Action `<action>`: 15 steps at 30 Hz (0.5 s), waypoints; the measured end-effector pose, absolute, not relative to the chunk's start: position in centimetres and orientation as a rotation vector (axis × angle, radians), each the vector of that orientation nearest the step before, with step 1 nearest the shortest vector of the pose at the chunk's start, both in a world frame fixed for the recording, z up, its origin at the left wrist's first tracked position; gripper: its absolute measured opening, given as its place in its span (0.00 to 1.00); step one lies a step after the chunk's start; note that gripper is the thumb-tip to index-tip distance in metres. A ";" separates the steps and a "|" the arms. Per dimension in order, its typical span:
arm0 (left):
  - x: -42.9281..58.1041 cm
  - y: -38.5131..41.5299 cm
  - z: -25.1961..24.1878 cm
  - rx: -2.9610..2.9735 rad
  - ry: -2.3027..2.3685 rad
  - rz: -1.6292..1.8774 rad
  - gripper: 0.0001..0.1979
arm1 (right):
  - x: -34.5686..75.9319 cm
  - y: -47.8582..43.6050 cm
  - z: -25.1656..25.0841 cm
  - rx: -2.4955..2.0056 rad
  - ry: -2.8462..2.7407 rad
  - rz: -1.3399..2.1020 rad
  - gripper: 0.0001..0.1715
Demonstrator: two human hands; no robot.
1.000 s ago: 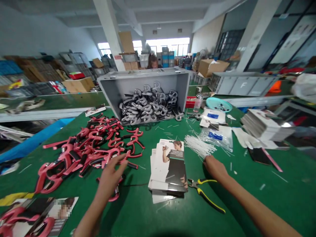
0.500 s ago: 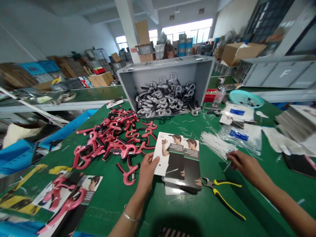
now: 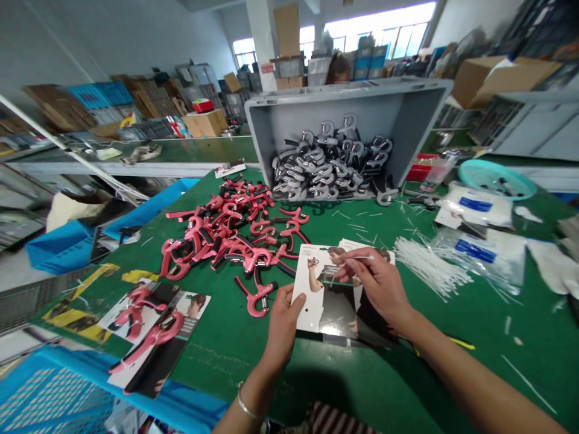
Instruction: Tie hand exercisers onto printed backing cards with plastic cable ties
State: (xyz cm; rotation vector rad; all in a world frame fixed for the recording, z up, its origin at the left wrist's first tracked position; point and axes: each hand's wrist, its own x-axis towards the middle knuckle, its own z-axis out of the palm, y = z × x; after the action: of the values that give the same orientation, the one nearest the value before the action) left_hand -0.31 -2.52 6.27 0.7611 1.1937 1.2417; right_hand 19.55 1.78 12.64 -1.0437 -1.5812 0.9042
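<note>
My left hand (image 3: 284,313) grips the left edge of a printed backing card (image 3: 312,301), its thumb on the front. Over this card my right hand (image 3: 382,289) pinches a thin white cable tie (image 3: 365,258), whose other end seems to point down at the card. More cards lie beneath, partly covered by my right hand. Left of the cards is a heap of pink hand grip exercisers (image 3: 235,241); one pink exerciser (image 3: 259,299) lies nearest my left hand. A pile of white cable ties (image 3: 429,268) is to the right. My right forearm mostly hides the yellow-handled cutting pliers (image 3: 462,342).
A grey crate (image 3: 350,93) on its side holds many grey exercisers (image 3: 321,172). Carded pink exercisers (image 3: 160,337) lie at the left edge above a blue basket (image 3: 54,386). Plastic bags (image 3: 479,250) and a turquoise dish (image 3: 470,172) stand right. A person sits behind the crate.
My right hand has moved left from the cable tie pile to over the card, with a cable tie in its fingers. The left hand still holds the card. The view has shifted right.
</note>
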 end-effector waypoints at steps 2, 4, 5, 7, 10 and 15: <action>-0.4 -2.4 6.2 0.760 1.182 1.258 0.22 | 18.9 1.9 11.7 -1.060 -1.609 0.885 0.12; -0.5 -2.1 5.9 0.761 1.183 1.265 0.21 | 18.8 2.1 11.3 -1.074 -1.645 0.841 0.11; -0.5 -2.0 5.8 0.760 1.188 1.264 0.21 | 18.8 2.2 11.2 -1.083 -1.659 0.815 0.11; -0.4 -1.8 5.5 0.758 1.193 1.259 0.20 | 18.9 2.4 11.1 -1.099 -1.678 0.776 0.11; -0.3 -1.7 5.3 0.755 1.186 1.254 0.20 | 18.8 2.6 10.9 -1.125 -1.708 0.748 0.12; -0.8 -1.7 5.3 0.729 1.181 1.242 0.20 | 18.6 2.8 9.8 -1.150 -1.847 0.752 0.13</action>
State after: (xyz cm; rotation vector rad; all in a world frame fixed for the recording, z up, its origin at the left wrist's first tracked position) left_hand -0.75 -1.69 5.32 0.7290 1.1805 1.2422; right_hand 18.57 2.82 9.81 -1.1501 -1.8468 0.7525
